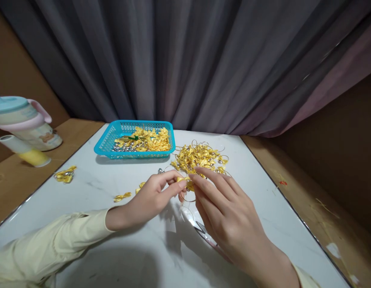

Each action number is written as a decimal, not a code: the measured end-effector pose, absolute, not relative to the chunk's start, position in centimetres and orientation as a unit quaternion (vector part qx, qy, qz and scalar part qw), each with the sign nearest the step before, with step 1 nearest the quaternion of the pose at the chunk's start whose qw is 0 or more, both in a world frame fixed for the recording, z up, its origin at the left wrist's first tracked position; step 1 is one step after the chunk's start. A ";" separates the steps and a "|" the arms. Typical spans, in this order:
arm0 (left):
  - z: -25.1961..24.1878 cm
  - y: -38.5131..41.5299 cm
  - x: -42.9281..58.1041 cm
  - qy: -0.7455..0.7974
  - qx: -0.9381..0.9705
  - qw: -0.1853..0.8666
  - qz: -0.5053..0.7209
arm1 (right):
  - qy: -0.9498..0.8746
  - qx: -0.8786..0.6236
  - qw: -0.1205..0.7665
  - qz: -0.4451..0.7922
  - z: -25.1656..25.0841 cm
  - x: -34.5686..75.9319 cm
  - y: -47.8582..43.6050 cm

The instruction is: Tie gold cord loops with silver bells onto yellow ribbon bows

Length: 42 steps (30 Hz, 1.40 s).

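In front of me, my left hand (153, 194) pinches a small yellow ribbon bow (189, 183) between thumb and fingers. My right hand (230, 212) meets it from the other side, its fingertips closed on the bow's right part. A thin gold-coloured loop hangs just below the bow. Under my right hand lie scissors (207, 235), their handles mostly hidden. A clear, shiny round item (188, 214) rests beside the blades; I cannot make out what it is. Just beyond my fingers is a pile of yellow bows (199, 157) with gold loops and silver bells.
A blue basket (103, 150) at the back holds yellow bows and silver bells. Loose bows (122, 197) and a bow with a bell (65, 175) lie left on the white table (92, 224). A cup (29, 124) and a yellow thread spool (33, 157) stand far left. A grey curtain (179, 60) hangs behind.
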<state>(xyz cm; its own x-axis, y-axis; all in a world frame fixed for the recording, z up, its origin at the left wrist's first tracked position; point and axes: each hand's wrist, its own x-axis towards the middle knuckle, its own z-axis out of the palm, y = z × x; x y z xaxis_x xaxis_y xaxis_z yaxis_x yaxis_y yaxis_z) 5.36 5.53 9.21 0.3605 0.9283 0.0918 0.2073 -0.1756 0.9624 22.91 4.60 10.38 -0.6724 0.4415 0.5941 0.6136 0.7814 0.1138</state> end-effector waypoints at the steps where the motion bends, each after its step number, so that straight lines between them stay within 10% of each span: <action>1: 9.2 5.5 5.4 0.423 0.671 0.479 0.376 | -0.902 -0.288 0.285 -0.148 10.4 22.9 4.5; 10: 8.8 5.6 5.4 0.433 0.719 0.402 0.366 | -0.909 -0.264 0.305 -0.100 11.3 23.1 4.0; 21: 8.7 5.4 5.1 0.308 0.846 0.232 0.368 | -0.790 -0.375 0.240 0.422 12.8 24.6 6.9; 42: 9.0 5.3 4.8 0.288 0.852 0.264 0.348 | -0.650 -0.340 0.247 0.633 12.3 24.1 7.5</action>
<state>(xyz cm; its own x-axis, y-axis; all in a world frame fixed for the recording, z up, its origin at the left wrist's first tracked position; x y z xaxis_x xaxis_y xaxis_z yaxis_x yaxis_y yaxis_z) 4.78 5.26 9.04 0.5918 0.6748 0.4408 0.3076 -0.6946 0.6503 24.13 7.45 12.33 -0.6469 0.7547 -0.1092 0.1297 -0.0322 -0.9910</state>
